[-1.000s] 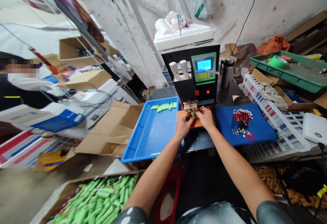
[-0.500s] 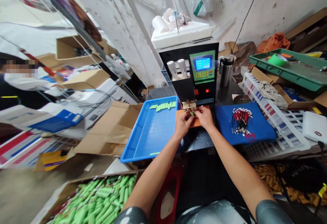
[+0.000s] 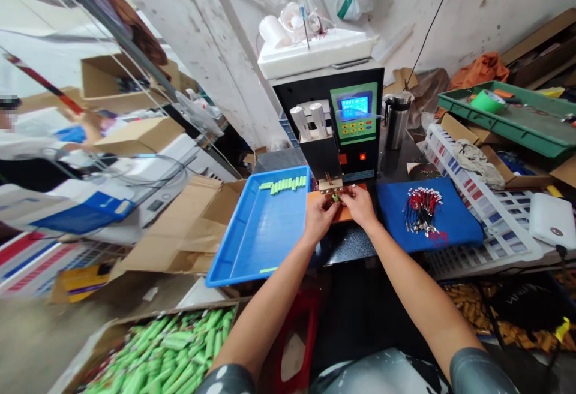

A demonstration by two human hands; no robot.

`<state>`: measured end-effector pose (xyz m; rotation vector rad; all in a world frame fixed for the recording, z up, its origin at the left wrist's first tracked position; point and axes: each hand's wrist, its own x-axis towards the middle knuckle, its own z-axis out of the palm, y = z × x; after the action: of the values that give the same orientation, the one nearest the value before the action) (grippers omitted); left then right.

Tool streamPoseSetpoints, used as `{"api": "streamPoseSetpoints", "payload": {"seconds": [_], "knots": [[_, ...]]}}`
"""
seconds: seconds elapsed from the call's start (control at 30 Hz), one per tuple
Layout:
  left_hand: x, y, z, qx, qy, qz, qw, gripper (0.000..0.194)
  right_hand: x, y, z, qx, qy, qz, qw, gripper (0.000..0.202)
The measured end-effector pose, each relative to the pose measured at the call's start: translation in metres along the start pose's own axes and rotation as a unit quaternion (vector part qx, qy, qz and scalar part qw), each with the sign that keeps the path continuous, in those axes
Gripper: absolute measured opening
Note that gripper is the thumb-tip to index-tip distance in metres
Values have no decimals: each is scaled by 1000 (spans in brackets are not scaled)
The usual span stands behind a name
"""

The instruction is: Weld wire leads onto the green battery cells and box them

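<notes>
Near the front edge of the counter point(image 3: 353, 245), the left hand point(image 3: 318, 216) is pinching the green cylinder point(image 3: 335, 197), long axis unclear, while the right hand point(image 3: 360, 207) is curling equally close, its hold hidden.

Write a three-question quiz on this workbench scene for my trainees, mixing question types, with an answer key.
1. True or false: The blue tray holds a row of small green cylinders.
2. Multiple choice: What colour is the cloth under the bunch of wires?
a) orange
b) blue
c) white
3. Fill in the blank: The small piece between the left hand and the right hand is ____ in colour.

Key: 1. True; 2. b; 3. green
</notes>
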<state>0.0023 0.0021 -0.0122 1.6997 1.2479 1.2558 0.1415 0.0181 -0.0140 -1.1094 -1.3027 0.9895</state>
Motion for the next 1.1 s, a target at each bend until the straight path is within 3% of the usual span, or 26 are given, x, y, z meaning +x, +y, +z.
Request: {"api": "streamPoseSetpoints", "payload": {"seconds": [0.17, 0.27, 0.37, 0.47, 0.73, 0.9, 1.1], "knots": [[0, 1, 1, 16, -3, -6, 1000, 22, 1, -3, -3, -3, -7, 14, 1000, 14], [-1, 4, 3, 5, -5, -15, 1000, 23, -2, -10, -9, 51, -34, 35, 998, 17], [-4, 10, 2, 5, -9, -25, 1000, 23, -13, -17, -18, 126, -28, 88, 988, 21], [-9, 21, 0, 9, -19, -17, 1000, 25, -35, -21, -27, 136, -13, 116, 984, 31], [-26, 57, 4, 36, 0, 20, 999, 18, -83, -34, -30, 114, -144, 123, 975, 31], [-34, 65, 10, 15, 4, 19, 1000, 18, -91, -37, -28, 115, -157, 105, 975, 31], [-40, 60, 13, -2, 8, 21, 1000, 18, -96, -37, -35, 125, -152, 106, 975, 32]]}}
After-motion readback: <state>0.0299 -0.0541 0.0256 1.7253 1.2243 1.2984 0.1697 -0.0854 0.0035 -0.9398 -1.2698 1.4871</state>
